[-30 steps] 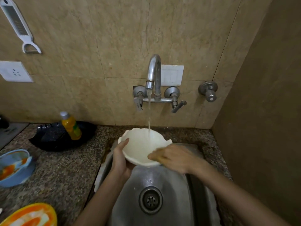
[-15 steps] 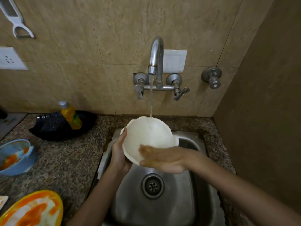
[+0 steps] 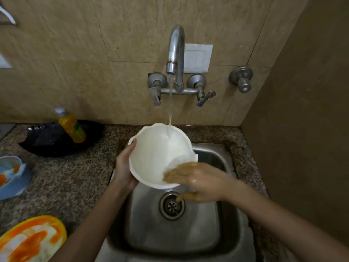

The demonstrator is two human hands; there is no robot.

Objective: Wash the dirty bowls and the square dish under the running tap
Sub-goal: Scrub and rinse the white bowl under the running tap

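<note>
Gripping the white bowl (image 3: 158, 154) at its left rim, the left hand (image 3: 123, 167) has its thumb hooked over the scalloped edge and its palm cupped against the outer wall; the other fingers are hidden behind the bowl. The bowl is held above the back of the steel sink (image 3: 188, 235), tilted so that its inside faces the camera. Water (image 3: 171, 103) runs from the tap (image 3: 176, 53) and lands on the upper inner wall. The right hand (image 3: 196, 182) is at the bowl's lower right edge, its fingers (image 3: 173, 173) laid close together and fairly straight across the inner wall. They are blurred, and the thumb points down below the rim, above the drain (image 3: 171, 206); I cannot tell whether it touches the bowl. On the speckled counter (image 3: 66, 182) to the left, a blue bowl (image 3: 11, 178) streaked with orange sits at the frame edge. A yellow-rimmed dish (image 3: 32, 241) smeared with orange lies nearer the camera. Further back, a bottle (image 3: 71, 125) of yellow liquid leans in a black tray (image 3: 47, 142) against the wall.
</note>
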